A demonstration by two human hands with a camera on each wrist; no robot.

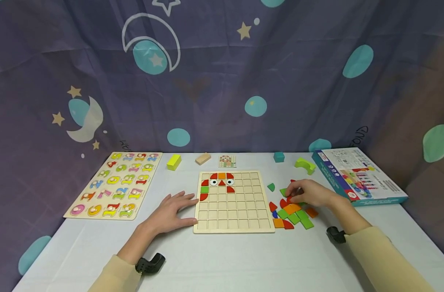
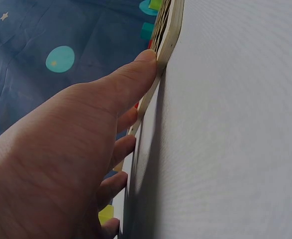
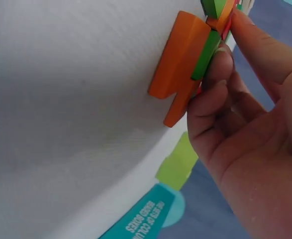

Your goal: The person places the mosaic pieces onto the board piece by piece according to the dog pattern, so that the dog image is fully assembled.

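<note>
A wooden grid board [image 1: 229, 211] lies flat on the table, with red, orange and green pieces and two eye pieces [image 1: 213, 183] set in its upper left squares. My left hand [image 1: 172, 213] rests beside the board's left edge, fingers spread; its thumb [image 2: 131, 79] touches the rim in the left wrist view. At the right, my right hand [image 1: 309, 192] reaches into a loose pile of coloured pieces [image 1: 295, 217]. Its fingers [image 3: 208, 102] bend among red, green and orange pieces [image 3: 180, 55]; whether one is pinched between thumb and fingers is hidden.
A number puzzle board [image 1: 112, 186] lies at the left and a box [image 1: 364, 174] at the right. Along the back are a yellow block [image 1: 173, 162], a wooden block [image 1: 203, 158], a small picture card [image 1: 227, 161], a teal block [image 1: 279, 157] and a green arch [image 1: 305, 165].
</note>
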